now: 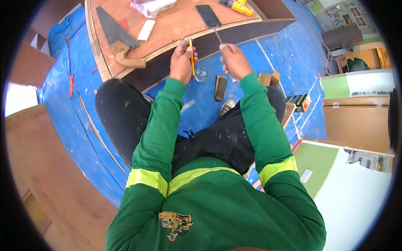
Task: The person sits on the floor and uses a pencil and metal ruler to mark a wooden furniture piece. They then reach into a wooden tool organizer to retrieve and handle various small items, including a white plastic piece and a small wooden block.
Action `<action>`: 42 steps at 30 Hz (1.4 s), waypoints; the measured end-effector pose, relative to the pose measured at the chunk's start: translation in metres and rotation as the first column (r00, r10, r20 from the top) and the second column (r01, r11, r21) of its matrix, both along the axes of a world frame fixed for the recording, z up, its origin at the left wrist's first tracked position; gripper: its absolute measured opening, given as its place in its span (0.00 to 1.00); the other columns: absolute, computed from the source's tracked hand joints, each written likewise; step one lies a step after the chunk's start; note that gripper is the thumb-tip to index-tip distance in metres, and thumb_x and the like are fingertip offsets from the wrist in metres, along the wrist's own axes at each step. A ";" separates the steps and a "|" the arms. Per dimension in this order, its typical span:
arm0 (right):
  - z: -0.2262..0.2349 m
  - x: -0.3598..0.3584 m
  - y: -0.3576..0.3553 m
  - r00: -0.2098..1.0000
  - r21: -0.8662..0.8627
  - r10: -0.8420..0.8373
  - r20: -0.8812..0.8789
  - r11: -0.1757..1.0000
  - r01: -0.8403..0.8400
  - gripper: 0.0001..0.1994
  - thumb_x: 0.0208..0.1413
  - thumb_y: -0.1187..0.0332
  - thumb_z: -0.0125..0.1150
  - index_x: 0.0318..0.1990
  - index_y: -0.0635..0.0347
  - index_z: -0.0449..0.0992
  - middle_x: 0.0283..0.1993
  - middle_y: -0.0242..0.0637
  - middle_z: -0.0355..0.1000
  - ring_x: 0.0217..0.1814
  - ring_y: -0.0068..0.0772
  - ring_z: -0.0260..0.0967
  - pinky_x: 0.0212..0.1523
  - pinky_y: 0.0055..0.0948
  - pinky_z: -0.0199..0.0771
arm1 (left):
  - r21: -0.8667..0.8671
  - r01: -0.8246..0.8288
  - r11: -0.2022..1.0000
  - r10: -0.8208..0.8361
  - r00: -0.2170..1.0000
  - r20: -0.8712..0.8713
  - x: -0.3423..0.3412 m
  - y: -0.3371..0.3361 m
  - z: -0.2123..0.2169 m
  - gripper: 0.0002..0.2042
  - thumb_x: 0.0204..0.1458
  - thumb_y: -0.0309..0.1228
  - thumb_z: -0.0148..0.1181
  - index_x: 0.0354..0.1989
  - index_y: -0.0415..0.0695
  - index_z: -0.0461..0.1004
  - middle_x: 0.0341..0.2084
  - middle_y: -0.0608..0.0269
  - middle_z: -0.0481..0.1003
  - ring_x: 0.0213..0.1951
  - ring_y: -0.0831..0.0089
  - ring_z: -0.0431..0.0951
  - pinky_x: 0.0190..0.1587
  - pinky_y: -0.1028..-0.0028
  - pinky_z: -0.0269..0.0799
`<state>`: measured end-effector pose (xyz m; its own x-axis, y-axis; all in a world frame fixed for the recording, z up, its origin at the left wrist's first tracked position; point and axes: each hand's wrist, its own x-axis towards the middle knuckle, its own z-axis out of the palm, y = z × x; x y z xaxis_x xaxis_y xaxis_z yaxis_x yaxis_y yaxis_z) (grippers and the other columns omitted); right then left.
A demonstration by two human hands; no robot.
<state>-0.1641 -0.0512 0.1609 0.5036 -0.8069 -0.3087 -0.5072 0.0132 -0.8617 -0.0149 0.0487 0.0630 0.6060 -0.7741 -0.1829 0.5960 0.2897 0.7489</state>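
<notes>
My left hand [181, 62] is closed round a yellow pencil [192, 58], held nearly upright in front of the wooden box's edge. To its right, my right hand [235, 61] grips a slim tool with a thin grey metal shaft [218, 36]. The shaft points up and away from me, its tip by the dark phone [207, 16] on the plywood top. Most of the tool's handle is hidden in my fingers, so its exact kind is unclear. A clear round dish or lid [201, 75] lies on the floor below the pencil.
On the plywood top [176, 25] lie a hand saw [115, 31], a white rectangular piece [146, 30] and a yellow-and-black tool [237, 6]. Blue sheeting [268, 54] covers the floor. Between my feet sits a dark block [220, 88]; boxes [299, 102] stand at right.
</notes>
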 end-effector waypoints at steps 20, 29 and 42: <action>0.016 -0.059 0.022 0.821 0.260 0.007 0.571 0.947 -0.189 0.14 0.67 0.63 0.70 0.50 0.65 0.79 0.38 0.35 0.80 0.25 0.15 0.69 0.25 0.19 0.71 | -0.160 0.171 0.972 -0.130 0.962 0.242 -0.031 -0.004 0.123 0.12 0.69 0.22 0.58 0.59 0.40 0.68 0.50 0.57 0.73 0.55 0.63 0.80 0.64 0.50 0.81; 0.023 -0.062 0.022 0.816 0.309 -0.007 0.578 0.927 -0.212 0.15 0.68 0.62 0.70 0.51 0.65 0.77 0.39 0.37 0.82 0.26 0.14 0.69 0.27 0.18 0.73 | -0.087 0.282 0.955 -0.242 0.916 0.320 -0.005 -0.001 0.138 0.09 0.74 0.31 0.56 0.55 0.40 0.72 0.44 0.58 0.79 0.50 0.60 0.86 0.57 0.56 0.86; 0.011 -0.034 0.038 0.809 0.491 -0.120 0.576 0.842 -0.224 0.14 0.69 0.63 0.69 0.53 0.63 0.77 0.39 0.41 0.83 0.24 0.14 0.69 0.26 0.19 0.74 | -0.140 0.268 0.953 -0.266 0.963 0.039 -0.010 0.025 0.101 0.16 0.76 0.34 0.53 0.65 0.38 0.71 0.48 0.60 0.78 0.55 0.62 0.82 0.59 0.60 0.81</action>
